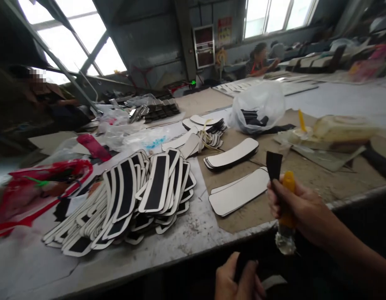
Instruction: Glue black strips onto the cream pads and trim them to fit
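My right hand (305,212) is closed around a yellow-handled scraper (288,214), its blade pointing down and coated in whitish paste. Between the thumb and fingers of that same hand a short black strip (274,164) sticks up. Lower down, in front of the table edge, my left hand (236,281) pinches a dark strip (242,263), hard to make out against the dark background. A pale curved edge (274,281) shows beside it. Nearest on the table lie white curved panels (239,191), with a second small stack (232,154) behind them.
A large heap of white-edged panels with black centres (155,183) covers the left side. Behind are a tied bundle (208,133) and a plastic bag of black pieces (258,104). A paste-smeared container (343,129) stands right. Other people (258,62) sit farther back.
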Available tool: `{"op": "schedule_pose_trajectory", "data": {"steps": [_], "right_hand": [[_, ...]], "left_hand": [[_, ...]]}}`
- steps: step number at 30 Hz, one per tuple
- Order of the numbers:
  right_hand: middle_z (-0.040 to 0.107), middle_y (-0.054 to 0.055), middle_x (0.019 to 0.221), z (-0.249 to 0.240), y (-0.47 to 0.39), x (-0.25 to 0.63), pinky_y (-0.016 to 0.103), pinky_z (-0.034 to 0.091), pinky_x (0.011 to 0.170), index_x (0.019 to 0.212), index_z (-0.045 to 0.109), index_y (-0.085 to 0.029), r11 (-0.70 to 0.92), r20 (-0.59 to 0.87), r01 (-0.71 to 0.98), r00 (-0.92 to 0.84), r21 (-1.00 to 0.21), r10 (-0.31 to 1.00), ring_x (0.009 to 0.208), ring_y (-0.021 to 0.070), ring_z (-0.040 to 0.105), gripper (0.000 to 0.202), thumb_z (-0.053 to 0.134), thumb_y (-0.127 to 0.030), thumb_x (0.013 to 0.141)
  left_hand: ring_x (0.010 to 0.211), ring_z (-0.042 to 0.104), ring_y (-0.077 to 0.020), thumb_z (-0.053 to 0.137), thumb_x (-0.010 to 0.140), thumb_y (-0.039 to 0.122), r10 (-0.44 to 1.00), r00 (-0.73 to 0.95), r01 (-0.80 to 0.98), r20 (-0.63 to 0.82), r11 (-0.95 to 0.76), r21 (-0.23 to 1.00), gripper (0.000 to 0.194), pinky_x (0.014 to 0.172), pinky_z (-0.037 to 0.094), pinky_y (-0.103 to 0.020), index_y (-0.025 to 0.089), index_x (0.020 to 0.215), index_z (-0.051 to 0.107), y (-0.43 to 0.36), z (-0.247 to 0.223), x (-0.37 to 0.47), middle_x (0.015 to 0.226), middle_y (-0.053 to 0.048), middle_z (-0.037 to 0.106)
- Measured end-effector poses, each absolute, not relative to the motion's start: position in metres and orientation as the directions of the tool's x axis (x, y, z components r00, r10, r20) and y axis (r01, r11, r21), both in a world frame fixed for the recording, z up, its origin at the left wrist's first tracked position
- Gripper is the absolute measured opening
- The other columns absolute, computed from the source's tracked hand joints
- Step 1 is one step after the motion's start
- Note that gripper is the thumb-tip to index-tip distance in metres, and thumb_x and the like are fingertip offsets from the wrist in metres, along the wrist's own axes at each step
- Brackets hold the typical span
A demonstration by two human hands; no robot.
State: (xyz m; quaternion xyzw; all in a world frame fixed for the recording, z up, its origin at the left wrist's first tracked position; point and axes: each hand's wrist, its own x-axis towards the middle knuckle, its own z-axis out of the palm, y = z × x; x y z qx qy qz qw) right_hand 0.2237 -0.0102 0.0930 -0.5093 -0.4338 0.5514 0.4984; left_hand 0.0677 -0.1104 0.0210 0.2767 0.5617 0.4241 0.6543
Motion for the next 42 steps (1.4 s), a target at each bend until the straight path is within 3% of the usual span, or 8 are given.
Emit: {"op": "schedule_pose_trajectory", "data": {"steps": [2, 5, 10, 15, 24, 32, 37, 42], "right_hand": [[0.045, -0.006, 0.055, 0.094, -0.006, 0.242, 0.020, 0.035, 0.042, 0.071, 0.049, -0.021, -0.103, -0.104, -0.022, 0.072, -0.994, 0.992, 0.045, 0.0086, 0.039, 0.035, 0.061, -0.054, 0.075], [0.043, -0.005, 0.056, 0.091, -0.003, 0.266, 0.021, 0.033, 0.044, 0.072, 0.055, -0.020, -0.097, -0.078, 0.290, 0.077, -0.952, 0.994, 0.050, 0.0097, 0.038, 0.038, 0.061, -0.057, 0.073], [0.053, -0.001, 0.061, 0.080, 0.003, 0.281, 0.023, 0.038, 0.051, 0.069, 0.062, -0.020, -0.053, -0.109, 0.521, -0.076, -0.852, 0.991, 0.057, 0.0133, 0.047, 0.045, 0.055, -0.064, 0.073], [0.052, -0.002, 0.060, 0.073, 0.007, 0.275, 0.022, 0.040, 0.052, 0.069, 0.061, -0.020, -0.037, -0.149, 0.561, -0.155, -0.827, 0.977, 0.058, 0.0134, 0.047, 0.042, 0.051, -0.059, 0.079], [0.050, -0.002, 0.061, 0.065, 0.013, 0.275, 0.022, 0.039, 0.053, 0.072, 0.058, -0.021, -0.014, -0.174, 0.566, -0.231, -0.824, 0.957, 0.059, 0.0133, 0.046, 0.039, 0.048, -0.057, 0.082], [0.050, -0.001, 0.061, 0.076, 0.012, 0.280, 0.023, 0.038, 0.052, 0.071, 0.060, -0.019, -0.027, -0.177, 0.566, -0.212, -0.824, 0.961, 0.058, 0.0135, 0.045, 0.042, 0.049, -0.059, 0.081], [0.055, 0.000, 0.066, 0.075, 0.009, 0.284, 0.024, 0.042, 0.057, 0.078, 0.064, -0.020, -0.042, -0.216, 0.550, -0.256, -0.834, 0.942, 0.062, 0.0146, 0.050, 0.038, 0.052, -0.056, 0.080], [0.053, -0.001, 0.062, 0.081, 0.006, 0.288, 0.023, 0.039, 0.051, 0.075, 0.065, -0.020, -0.093, -0.256, 0.521, -0.250, -0.848, 0.934, 0.057, 0.0134, 0.046, 0.040, 0.054, -0.059, 0.078]], "left_hand": [[0.028, 0.033, -0.0046, 0.067, 0.057, 0.066, 0.845, -0.130, -0.223, -0.519, 0.485, 0.845, 0.056, 0.032, 0.021, -0.018, 0.014, 0.072, 0.058, -0.101, 0.015, 0.056, 0.036, 0.005, 0.045], [0.034, 0.032, -0.0045, 0.071, 0.055, 0.061, 0.772, -0.370, -0.263, -0.518, 0.447, 0.855, 0.057, 0.035, 0.023, -0.018, 0.014, 0.081, 0.056, -0.076, 0.012, 0.035, 0.040, 0.008, 0.044], [0.037, 0.034, -0.0053, 0.068, 0.066, 0.048, 0.830, -0.357, -0.186, -0.428, 0.386, 0.904, 0.041, 0.036, 0.024, -0.018, 0.014, 0.084, 0.055, -0.029, 0.007, 0.022, 0.046, 0.007, 0.045], [0.035, 0.036, -0.0065, 0.069, 0.064, 0.033, 0.856, -0.332, -0.094, -0.397, 0.389, 0.917, 0.025, 0.036, 0.026, -0.019, 0.017, 0.072, 0.052, -0.006, -0.001, 0.023, 0.044, 0.007, 0.048], [0.038, 0.041, -0.0088, 0.064, 0.068, 0.037, 0.909, -0.300, 0.043, -0.291, 0.318, 0.947, 0.022, 0.039, 0.029, -0.021, 0.018, 0.072, 0.054, -0.001, 0.011, 0.010, 0.047, 0.005, 0.052], [0.040, 0.041, -0.0089, 0.061, 0.069, 0.030, 0.913, -0.310, 0.099, -0.267, 0.310, 0.946, 0.017, 0.042, 0.031, -0.021, 0.018, 0.072, 0.051, 0.001, 0.017, -0.005, 0.048, 0.005, 0.052], [0.043, 0.041, -0.0084, 0.062, 0.072, 0.037, 0.914, -0.327, 0.107, -0.241, 0.289, 0.951, 0.023, 0.044, 0.031, -0.020, 0.017, 0.079, 0.054, -0.006, 0.031, -0.012, 0.053, 0.004, 0.054], [0.045, 0.045, -0.0086, 0.065, 0.071, 0.043, 0.898, -0.340, 0.019, -0.278, 0.302, 0.953, 0.032, 0.046, 0.035, -0.020, 0.016, 0.085, 0.053, -0.023, 0.047, -0.013, 0.055, 0.003, 0.057]]}}
